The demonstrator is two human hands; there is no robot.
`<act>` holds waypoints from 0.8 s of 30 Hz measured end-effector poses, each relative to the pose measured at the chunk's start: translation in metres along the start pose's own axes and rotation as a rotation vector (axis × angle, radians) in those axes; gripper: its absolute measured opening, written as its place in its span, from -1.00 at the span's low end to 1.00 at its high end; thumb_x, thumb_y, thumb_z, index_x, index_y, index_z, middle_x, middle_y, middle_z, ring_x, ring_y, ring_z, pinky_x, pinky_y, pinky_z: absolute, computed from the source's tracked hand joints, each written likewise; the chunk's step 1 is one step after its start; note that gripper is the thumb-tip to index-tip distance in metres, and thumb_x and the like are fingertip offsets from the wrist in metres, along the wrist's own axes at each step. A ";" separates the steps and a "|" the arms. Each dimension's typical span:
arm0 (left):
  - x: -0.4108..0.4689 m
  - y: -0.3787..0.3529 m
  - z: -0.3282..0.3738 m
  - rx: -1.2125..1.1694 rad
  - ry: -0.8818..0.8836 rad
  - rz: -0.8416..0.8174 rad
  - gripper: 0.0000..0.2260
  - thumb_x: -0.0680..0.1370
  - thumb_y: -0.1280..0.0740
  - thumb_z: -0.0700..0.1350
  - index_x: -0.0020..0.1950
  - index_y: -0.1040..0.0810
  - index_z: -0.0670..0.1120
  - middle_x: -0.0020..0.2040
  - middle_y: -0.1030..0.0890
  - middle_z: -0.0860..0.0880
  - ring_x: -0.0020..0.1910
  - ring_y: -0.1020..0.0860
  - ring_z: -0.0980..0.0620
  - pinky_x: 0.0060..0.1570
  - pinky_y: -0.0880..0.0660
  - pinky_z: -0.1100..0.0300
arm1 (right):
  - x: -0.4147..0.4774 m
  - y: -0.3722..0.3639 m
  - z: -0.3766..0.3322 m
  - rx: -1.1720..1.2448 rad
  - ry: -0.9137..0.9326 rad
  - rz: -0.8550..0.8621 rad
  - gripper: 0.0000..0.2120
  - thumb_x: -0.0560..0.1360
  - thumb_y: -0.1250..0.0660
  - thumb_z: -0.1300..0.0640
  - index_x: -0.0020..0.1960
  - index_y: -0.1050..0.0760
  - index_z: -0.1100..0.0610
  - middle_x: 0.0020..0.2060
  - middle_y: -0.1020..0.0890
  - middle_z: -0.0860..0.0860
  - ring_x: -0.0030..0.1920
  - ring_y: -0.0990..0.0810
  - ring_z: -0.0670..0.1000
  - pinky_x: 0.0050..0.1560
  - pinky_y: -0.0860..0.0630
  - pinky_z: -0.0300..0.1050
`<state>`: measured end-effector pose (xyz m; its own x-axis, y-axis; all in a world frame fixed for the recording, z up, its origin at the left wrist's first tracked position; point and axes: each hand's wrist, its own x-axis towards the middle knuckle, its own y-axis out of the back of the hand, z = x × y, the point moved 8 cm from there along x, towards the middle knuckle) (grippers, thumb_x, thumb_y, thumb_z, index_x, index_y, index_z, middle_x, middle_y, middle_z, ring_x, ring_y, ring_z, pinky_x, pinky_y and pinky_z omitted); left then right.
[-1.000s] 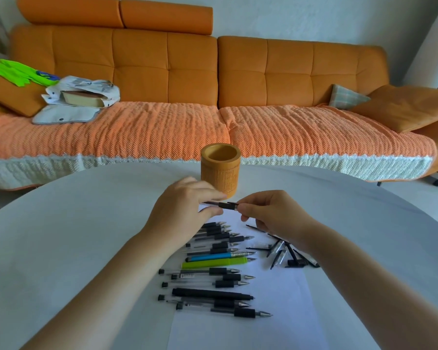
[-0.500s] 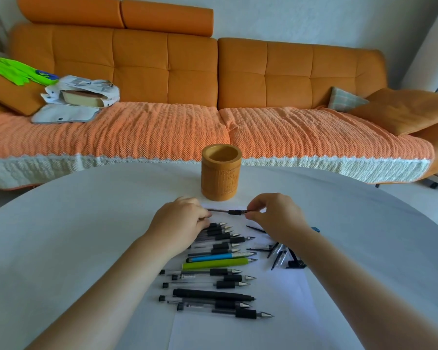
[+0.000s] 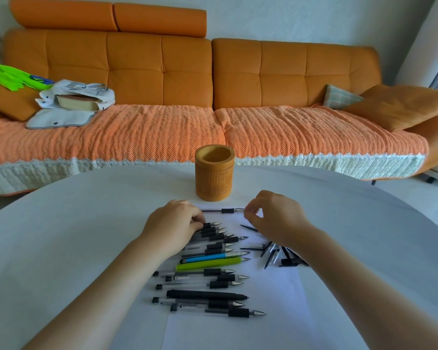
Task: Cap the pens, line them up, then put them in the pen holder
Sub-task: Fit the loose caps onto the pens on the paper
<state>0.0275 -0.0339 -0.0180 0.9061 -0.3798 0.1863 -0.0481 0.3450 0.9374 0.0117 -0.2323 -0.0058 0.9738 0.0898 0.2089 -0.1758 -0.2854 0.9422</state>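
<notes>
A round bamboo pen holder stands empty on the white table. Just in front of it a clear pen with a black grip lies crosswise at the far end of a white paper sheet. My right hand hovers at that pen's tip, thumb and forefinger curled and slightly apart. My left hand rests fingers-down on the top of a row of several uncapped pens, tips pointing right, among them a blue one and a green one. Loose caps lie under my right wrist.
Behind the table runs an orange sofa with a woven cover, a book and cloth items at its left and cushions at its right. The table's curved far edge passes just behind the pen holder.
The pen that both hands held in the air came down onto the paper at the far end of the row. My fingers have loosened from it, and my left hand has settled on the row.
</notes>
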 end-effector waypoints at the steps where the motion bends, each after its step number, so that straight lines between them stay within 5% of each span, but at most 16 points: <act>1: -0.001 0.002 -0.001 -0.012 0.012 0.005 -0.92 0.57 -0.33 0.01 0.03 -0.59 0.14 -0.02 -0.57 0.16 0.04 -0.48 0.09 -0.09 -0.43 0.14 | -0.003 -0.001 -0.002 -0.029 0.021 -0.021 -0.82 0.55 -0.26 -0.13 0.01 -0.62 -0.17 0.00 -0.58 -0.19 -0.09 -0.55 -0.13 -0.24 -0.41 -0.23; 6: -0.002 0.011 -0.005 -0.073 0.038 0.023 -0.95 0.58 -0.30 0.01 0.02 -0.52 0.14 -0.05 -0.60 0.16 -0.11 -0.54 0.12 -0.13 -0.51 0.13 | -0.009 -0.009 -0.004 -0.119 0.048 -0.115 -0.80 0.52 -0.30 -0.19 0.06 -0.61 -0.18 0.05 -0.55 -0.21 -0.11 -0.44 -0.15 -0.26 -0.29 -0.23; 11: -0.006 0.025 0.007 -0.159 -0.033 0.052 -0.93 0.62 -0.22 0.00 0.06 -0.45 0.17 -0.08 -0.54 0.19 -0.16 -0.51 0.20 -0.26 -0.41 0.26 | -0.008 -0.004 -0.008 -0.065 0.058 -0.072 -0.79 0.61 -0.20 -0.10 0.11 -0.58 -0.12 0.04 -0.62 -0.17 -0.02 -0.54 -0.09 -0.15 -0.44 -0.15; 15: -0.009 0.026 0.013 -0.252 -0.038 0.031 -0.91 0.62 -0.21 0.02 0.09 -0.47 0.17 -0.09 -0.54 0.17 -0.18 -0.51 0.20 -0.25 -0.40 0.25 | -0.007 0.006 -0.005 0.339 -0.033 -0.014 -0.82 0.63 -0.19 -0.01 0.08 -0.56 -0.08 -0.22 -0.65 -0.15 -0.33 -0.52 -0.15 -0.27 -0.49 -0.13; 20: -0.010 0.026 0.018 -0.322 -0.049 0.009 -0.88 0.60 -0.27 0.01 -0.05 -0.59 0.09 -0.23 -0.57 0.11 -0.23 -0.53 0.15 -0.17 -0.49 0.13 | -0.011 0.006 -0.006 0.661 -0.097 -0.070 -0.81 0.60 -0.28 0.13 0.11 -0.62 -0.06 -0.46 -0.59 -0.14 -0.52 -0.45 -0.17 -0.44 -0.39 -0.34; 24: -0.011 0.023 0.022 -0.304 -0.068 -0.018 -0.78 0.59 -0.28 0.00 -0.24 -0.54 0.03 -0.32 -0.57 0.03 -0.30 -0.53 0.08 -0.21 -0.49 0.06 | -0.011 0.010 -0.004 0.740 -0.122 -0.035 -0.89 0.50 -0.43 0.15 -0.01 -0.64 -0.02 -0.36 -0.67 -0.17 -0.52 -0.52 -0.07 -0.40 -0.46 -0.28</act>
<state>0.0067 -0.0408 0.0076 0.8749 -0.4412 0.1996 0.1047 0.5748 0.8116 -0.0015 -0.2322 0.0026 0.9936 0.0166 0.1115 -0.0437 -0.8555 0.5160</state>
